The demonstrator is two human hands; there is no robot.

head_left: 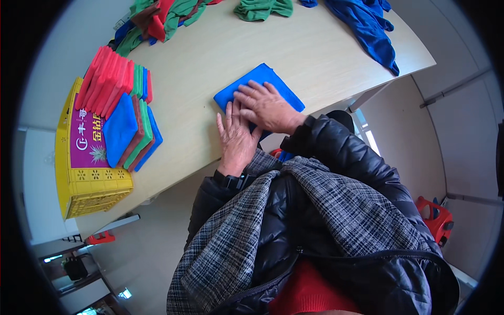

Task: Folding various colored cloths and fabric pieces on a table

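A blue cloth (pixel 281 89), folded into a flat rectangle, lies near the front edge of the table. My right hand (pixel 270 107) rests flat on top of it, fingers stretched out and holding nothing. Just to its left, my left hand (pixel 236 139) lies with spread fingers at the cloth's near left edge, the fingertips close to the right hand. Part of the cloth's near side is hidden under both hands. To the left stand folded cloths in a row: a red group (pixel 107 81) behind, and a blue one (pixel 121 128) in front with brown and green ones beside it.
A yellow plastic crate (pixel 100 184) with a purple printed panel stands at the table's left end, against the folded cloths. Loose green and red cloths (pixel 163 21) heap at the far left. A green cloth (pixel 262 8) and dark blue cloths (pixel 367 31) lie along the far side.
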